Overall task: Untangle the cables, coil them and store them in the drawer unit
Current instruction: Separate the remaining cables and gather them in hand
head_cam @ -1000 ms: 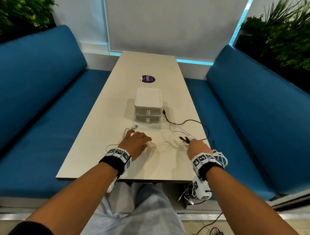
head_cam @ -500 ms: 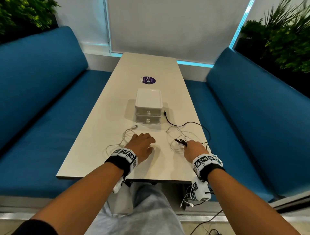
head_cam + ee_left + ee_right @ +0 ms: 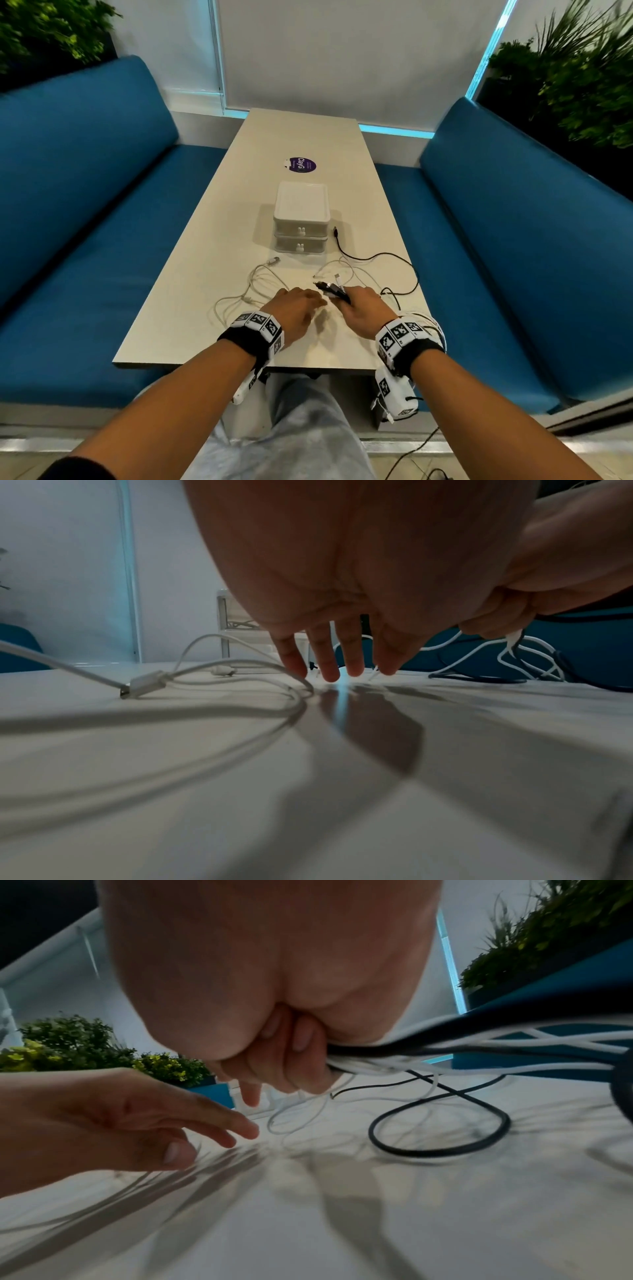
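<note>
Before the drawer unit (image 3: 301, 219): untangling step.
Right hand (image 3: 363, 313): clenched round bunched cables (image 3: 445, 1053).
Left hand (image 3: 296, 308): fingers straight, holding nothing.
Next: tease one cable free.

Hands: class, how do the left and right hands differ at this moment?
The left hand is open, fingers straight, tips near the table and holding nothing; the right hand is curled round a bundle of cables. The left sits beside loose white loops; the right lifts its strands. Both wear marker wristbands.
</note>
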`<state>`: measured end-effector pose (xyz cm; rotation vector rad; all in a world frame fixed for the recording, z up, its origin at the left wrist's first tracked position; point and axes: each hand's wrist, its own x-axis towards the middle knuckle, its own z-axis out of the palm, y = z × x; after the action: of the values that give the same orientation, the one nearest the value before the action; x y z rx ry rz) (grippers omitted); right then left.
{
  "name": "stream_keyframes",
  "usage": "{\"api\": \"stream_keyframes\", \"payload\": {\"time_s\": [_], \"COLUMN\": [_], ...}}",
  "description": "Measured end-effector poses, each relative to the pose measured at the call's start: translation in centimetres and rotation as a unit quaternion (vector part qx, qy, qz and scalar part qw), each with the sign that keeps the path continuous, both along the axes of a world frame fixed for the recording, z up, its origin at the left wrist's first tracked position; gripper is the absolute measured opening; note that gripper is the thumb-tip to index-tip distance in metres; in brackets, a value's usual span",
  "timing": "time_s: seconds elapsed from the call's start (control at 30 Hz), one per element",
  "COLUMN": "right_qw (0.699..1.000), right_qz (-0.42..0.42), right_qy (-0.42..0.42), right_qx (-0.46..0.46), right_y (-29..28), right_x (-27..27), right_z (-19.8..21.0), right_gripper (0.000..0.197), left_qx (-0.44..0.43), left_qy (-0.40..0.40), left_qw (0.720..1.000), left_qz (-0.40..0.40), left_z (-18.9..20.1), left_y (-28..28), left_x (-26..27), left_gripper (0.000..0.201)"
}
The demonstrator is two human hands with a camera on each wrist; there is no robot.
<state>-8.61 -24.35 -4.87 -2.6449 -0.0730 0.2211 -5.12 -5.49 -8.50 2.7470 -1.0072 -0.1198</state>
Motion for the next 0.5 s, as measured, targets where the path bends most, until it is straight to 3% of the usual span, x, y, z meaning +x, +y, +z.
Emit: {"api": "stream_keyframes", "payload": {"time_s": [0.1, 0.23, 0.33, 0.5], "right_qw": [0.999, 0.998, 0.997, 0.996], "right_qz": [-0.004, -0.027, -0.041, -0.061], "right_qy": [0.031, 0.046, 0.045, 0.046], "right_qx": [0.010, 0.025, 0.036, 0.037], "right_y": [0.8, 1.4, 2.1, 3.1], "right_x": [0.1, 0.2, 0.4, 0.8], "right_z": [-0.5, -1.0, -1.3, -1.9], "right_gripper": [0.029, 0.030, 0.029, 0.033], "left_qx": [-0.028, -0.053, -0.038, -0.017], "left_qy": [-0.004, -0.014, 0.042, 0.095], "left_qw": [0.998, 0.990, 0.982, 0.980], "left_qz": [0.062, 0.130, 0.182, 0.172], "left_z": [0.8, 2.2, 2.5, 0.6], "left_y": [1.3, 4.7, 7.3, 9.6], "left_x": [0.9, 2.2, 2.5, 1.7], "left_gripper": [0.032, 0.032, 0.025, 0.025]}}
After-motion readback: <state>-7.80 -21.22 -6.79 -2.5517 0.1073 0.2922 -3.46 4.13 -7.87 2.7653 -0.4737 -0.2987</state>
